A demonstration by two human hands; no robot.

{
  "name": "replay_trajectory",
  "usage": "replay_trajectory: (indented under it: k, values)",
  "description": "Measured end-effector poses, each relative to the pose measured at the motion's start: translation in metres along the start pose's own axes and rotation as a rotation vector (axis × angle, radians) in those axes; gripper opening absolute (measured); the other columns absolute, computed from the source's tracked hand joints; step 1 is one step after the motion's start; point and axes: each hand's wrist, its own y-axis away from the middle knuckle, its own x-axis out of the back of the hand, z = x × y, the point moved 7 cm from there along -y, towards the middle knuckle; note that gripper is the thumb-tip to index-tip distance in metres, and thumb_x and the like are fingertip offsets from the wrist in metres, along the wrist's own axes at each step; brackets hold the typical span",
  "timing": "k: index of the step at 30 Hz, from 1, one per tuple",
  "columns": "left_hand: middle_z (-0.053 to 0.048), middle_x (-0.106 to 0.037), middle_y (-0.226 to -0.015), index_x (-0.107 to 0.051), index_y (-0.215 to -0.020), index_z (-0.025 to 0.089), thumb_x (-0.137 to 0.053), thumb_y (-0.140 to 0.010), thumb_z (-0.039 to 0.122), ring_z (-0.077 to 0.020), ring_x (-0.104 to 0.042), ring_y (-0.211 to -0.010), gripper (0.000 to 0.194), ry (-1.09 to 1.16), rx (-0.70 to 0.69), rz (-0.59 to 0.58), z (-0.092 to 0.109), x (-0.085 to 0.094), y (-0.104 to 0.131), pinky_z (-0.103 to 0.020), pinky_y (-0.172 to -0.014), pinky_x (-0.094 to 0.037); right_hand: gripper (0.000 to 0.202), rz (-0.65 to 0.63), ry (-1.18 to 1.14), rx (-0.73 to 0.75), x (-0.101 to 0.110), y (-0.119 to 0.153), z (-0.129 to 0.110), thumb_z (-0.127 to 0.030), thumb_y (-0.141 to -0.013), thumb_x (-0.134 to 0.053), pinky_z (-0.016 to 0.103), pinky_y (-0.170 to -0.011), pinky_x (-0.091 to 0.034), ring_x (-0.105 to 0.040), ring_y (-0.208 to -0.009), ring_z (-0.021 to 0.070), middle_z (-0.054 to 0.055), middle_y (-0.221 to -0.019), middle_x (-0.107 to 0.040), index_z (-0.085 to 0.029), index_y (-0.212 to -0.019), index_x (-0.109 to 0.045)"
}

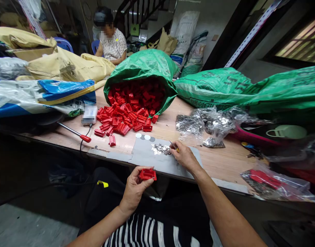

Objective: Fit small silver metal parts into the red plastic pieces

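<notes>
My left hand is closed around a small red plastic housing, its hollow side facing up, just off the table's front edge. Between the fingers of my right hand is a thin pointed tool with a yellow part near the grip; its exact kind is unclear. That hand hovers at or touches the right side of a pile of small shiny metal pieces. The pile lies on a grey mat. Whether the tool touches a piece cannot be made out.
A green sack spills many red housings onto the table. Clear bags of metal pieces lie right. A red-tipped lever juts out at left. Another person sits across the table.
</notes>
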Motion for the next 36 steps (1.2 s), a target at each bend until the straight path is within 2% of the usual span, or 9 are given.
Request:
replay_trajectory:
  k: [7,18,22,25,30,36]
  values:
    - [-0.007,-0.069,-0.113,-0.064,-0.104,0.018,-0.074,-0.074,0.024,-0.0175,-0.064,-0.099,0.032,-0.022,0.008,-0.008,-0.0021,-0.0026,0.0021,-0.028,-0.092,-0.047,0.012,-0.006,-0.093,0.004,0.0005,0.0015,0.0013,-0.023,-0.081,-0.054,0.026,-0.071,-0.042,-0.063,-0.079,0.0178,0.001,-0.083,-0.070,-0.022,-0.086,-0.065]
    - [-0.006,-0.070,-0.111,-0.065,-0.103,0.019,-0.076,-0.073,0.025,-0.0163,-0.064,-0.097,0.032,-0.024,0.026,-0.015,-0.0042,-0.0063,0.0023,-0.027,-0.090,-0.048,0.011,-0.018,0.032,-0.034,0.0042,0.0005,-0.0061,-0.023,-0.082,-0.054,0.025,-0.064,-0.038,-0.061,-0.074,0.0174,0.001,-0.079,-0.069,-0.022,-0.080,-0.065]
    - [-0.007,-0.070,-0.111,-0.065,-0.102,0.019,-0.076,-0.073,0.024,-0.0169,-0.064,-0.097,0.033,-0.028,0.026,-0.013,-0.0031,-0.0066,0.0024,-0.028,-0.091,-0.048,0.012,-0.063,0.047,-0.030,-0.0007,-0.0021,-0.0039,-0.022,-0.083,-0.056,0.025,-0.069,-0.041,-0.063,-0.081,0.0190,0.003,-0.086,-0.071,-0.022,-0.090,-0.067]
    - [-0.006,-0.070,-0.111,-0.064,-0.102,0.019,-0.076,-0.073,0.024,-0.0158,-0.064,-0.097,0.032,-0.023,0.027,-0.017,-0.0026,-0.0068,0.0022,-0.027,-0.091,-0.048,0.017,-0.050,0.067,-0.033,0.0014,-0.0030,-0.0009,-0.020,-0.084,-0.056,0.026,-0.073,-0.042,-0.064,-0.087,0.0197,0.004,-0.095,-0.072,-0.022,-0.098,-0.066]
    - [-0.005,-0.070,-0.111,-0.065,-0.102,0.019,-0.076,-0.073,0.024,-0.0151,-0.064,-0.096,0.032,-0.014,0.032,-0.021,-0.0044,-0.0059,0.0019,-0.026,-0.090,-0.048,0.014,-0.064,0.155,-0.038,0.0057,-0.0001,0.0006,-0.018,-0.086,-0.055,0.025,-0.070,-0.040,-0.063,-0.084,0.0188,0.003,-0.091,-0.071,-0.021,-0.092,-0.066]
    - [-0.006,-0.070,-0.111,-0.065,-0.102,0.019,-0.076,-0.072,0.024,-0.0163,-0.065,-0.096,0.032,-0.018,0.043,-0.017,-0.0042,-0.0071,0.0026,-0.027,-0.090,-0.048,0.009,-0.091,0.212,0.007,0.0002,0.0045,-0.0068,-0.022,-0.087,-0.057,0.025,-0.070,-0.038,-0.060,-0.084,0.0184,0.004,-0.091,-0.068,-0.021,-0.087,-0.066]
